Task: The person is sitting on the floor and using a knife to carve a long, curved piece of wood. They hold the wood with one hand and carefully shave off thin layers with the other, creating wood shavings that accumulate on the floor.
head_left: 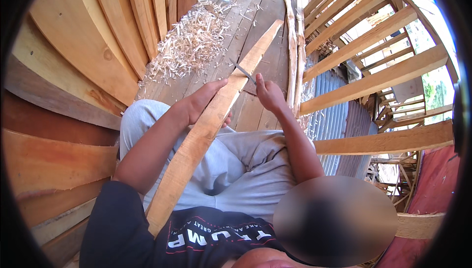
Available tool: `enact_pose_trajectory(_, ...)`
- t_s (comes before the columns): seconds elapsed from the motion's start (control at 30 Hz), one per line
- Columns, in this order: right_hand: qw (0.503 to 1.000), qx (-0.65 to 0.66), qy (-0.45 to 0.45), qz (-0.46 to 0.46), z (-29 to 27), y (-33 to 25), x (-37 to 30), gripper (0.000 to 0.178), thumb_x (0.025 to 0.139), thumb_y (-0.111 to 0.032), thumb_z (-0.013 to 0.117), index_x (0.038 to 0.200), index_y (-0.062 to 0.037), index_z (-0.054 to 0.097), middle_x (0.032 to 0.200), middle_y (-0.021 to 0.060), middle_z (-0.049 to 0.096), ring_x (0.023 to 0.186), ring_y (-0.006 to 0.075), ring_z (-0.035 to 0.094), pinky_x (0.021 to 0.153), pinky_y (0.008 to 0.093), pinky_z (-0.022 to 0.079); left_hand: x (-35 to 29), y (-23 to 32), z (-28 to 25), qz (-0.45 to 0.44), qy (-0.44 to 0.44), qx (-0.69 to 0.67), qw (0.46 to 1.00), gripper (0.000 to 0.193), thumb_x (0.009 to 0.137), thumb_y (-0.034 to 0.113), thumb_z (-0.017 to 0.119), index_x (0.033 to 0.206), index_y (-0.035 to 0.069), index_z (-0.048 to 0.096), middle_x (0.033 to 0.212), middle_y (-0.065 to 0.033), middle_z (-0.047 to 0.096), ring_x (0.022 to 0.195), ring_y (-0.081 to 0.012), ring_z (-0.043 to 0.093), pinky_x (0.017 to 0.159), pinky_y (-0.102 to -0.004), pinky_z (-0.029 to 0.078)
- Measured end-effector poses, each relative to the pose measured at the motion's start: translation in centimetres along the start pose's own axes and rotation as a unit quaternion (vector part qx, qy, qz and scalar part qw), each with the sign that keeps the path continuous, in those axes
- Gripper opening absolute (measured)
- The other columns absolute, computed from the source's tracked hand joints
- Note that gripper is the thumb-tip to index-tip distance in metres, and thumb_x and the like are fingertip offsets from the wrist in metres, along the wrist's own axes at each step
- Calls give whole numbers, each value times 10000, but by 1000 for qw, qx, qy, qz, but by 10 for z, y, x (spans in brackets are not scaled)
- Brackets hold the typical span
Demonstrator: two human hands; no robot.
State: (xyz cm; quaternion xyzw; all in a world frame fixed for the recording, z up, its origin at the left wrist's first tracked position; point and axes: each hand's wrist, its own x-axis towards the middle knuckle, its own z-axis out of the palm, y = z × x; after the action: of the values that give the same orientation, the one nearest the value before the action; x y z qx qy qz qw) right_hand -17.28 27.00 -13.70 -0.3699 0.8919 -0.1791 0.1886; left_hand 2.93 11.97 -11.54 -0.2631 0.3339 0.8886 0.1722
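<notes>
A long wooden board [196, 142], tapering to a narrow far end, slopes from against my chest across my lap and out over the floor. My left hand [204, 102] is wrapped round it about midway, with fingertips showing at its right edge. Closed on the handle of a knife, my right hand [269, 93] is just right of the board. The thin knife blade [242, 69] points up and left, lying across the board's face beyond my left hand. Most of the handle is hidden in my fist. My legs, in light grey trousers [250, 169], are folded under the board.
Curled wood shavings [196, 42] are heaped on the plank floor [253, 12], left of the board's far end. Planks [73, 37] line the left side. Rough poles [291, 46] and a slatted wooden railing [378, 83] run along the right, with corrugated metal [327, 105] below.
</notes>
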Motion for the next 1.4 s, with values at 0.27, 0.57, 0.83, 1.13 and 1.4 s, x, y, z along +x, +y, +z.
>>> enact_pose_trajectory(0.27, 990, 12, 115, -77, 21, -27, -26, 648, 1005, -424, 324, 665, 37, 627, 717, 315, 590, 748, 499, 592, 726, 556, 451, -2, -9, 8, 19, 69, 30, 997, 614, 968, 608, 326, 1136, 52, 521, 750, -160, 589, 560, -270, 621, 493, -403, 521)
enact_pose_trajectory(0.57, 977, -19, 180, -114, 34, -11, -9, 501, 952, -284, 403, 604, 18, 599, 674, 283, 588, 688, 478, 581, 677, 562, 448, -1, -15, 9, 88, 92, 125, 984, 518, 1039, 472, 272, 1252, 25, 422, 770, -186, 587, 558, -273, 641, 483, -387, 559)
enact_pose_trajectory(0.83, 960, -56, 263, -79, 27, 2, 21, 487, 935, -299, 408, 619, 11, 611, 670, 270, 607, 694, 475, 597, 695, 544, 482, 1, -14, 8, 95, 100, 146, 980, 526, 1039, 457, 279, 1184, -24, 433, 783, -196, 604, 564, -279, 650, 487, -391, 559)
enact_pose_trajectory(1.13, 963, -87, 243, -81, 24, -6, 12, 495, 924, -305, 421, 601, 14, 618, 680, 265, 621, 659, 450, 614, 679, 535, 495, 0, -15, 12, 113, 102, 134, 979, 517, 1039, 445, 287, 1134, -30, 467, 763, -190, 610, 568, -279, 650, 501, -388, 559)
enact_pose_trajectory(1.4, 968, -83, 229, -53, 17, -25, 5, 531, 944, -309, 402, 588, 21, 619, 629, 258, 603, 586, 448, 603, 645, 534, 494, -7, -9, 9, 84, 130, 112, 982, 517, 1040, 438, 288, 1084, -36, 489, 754, -181, 612, 563, -266, 644, 499, -387, 555)
